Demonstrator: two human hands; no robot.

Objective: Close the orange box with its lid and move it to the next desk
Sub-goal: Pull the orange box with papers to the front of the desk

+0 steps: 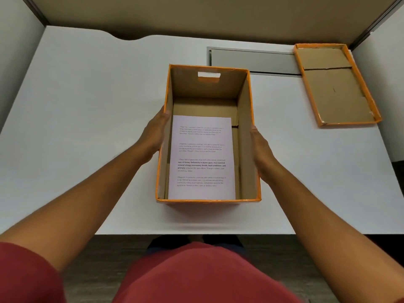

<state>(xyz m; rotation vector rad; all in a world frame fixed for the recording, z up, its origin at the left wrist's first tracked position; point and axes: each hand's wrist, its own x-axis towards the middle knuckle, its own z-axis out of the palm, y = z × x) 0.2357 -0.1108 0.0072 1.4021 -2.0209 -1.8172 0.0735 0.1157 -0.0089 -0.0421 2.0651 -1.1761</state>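
Orange box (243, 110), open top up, long axis front-to-back, handle cutout far

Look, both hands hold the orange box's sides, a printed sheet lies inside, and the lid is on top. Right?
Not the lid. The head view shows the lid lying inside-up on the desk, right of the open orange box. The left hand and right hand do hold its sides, and the printed sheet lies inside.

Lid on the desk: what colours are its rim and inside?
The lid has an orange rim and brown cardboard inside; head view.
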